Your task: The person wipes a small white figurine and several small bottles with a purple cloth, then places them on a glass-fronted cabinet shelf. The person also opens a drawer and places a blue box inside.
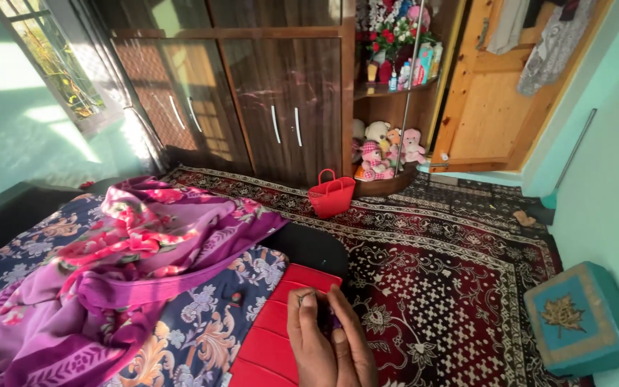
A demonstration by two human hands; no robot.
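My two hands are pressed together at the bottom middle of the view, over the red padded edge [281, 337] of the bed. My left hand [311, 337] and my right hand [354, 344] have their fingers closed around a small dark purple thing [334, 320] that barely shows between them. What it is I cannot tell. A purple and pink floral cloth [130, 265] lies crumpled on the bed to the left of my hands, on a dark blue flowered bedsheet [202, 322].
A dark red patterned carpet [453, 279] covers the floor. A red basket [331, 193] stands before the brown wardrobe [281, 93]. Soft toys [388, 150] sit on a corner shelf. A teal cushion [582, 315] lies at the right wall, beside a wooden door [496, 107].
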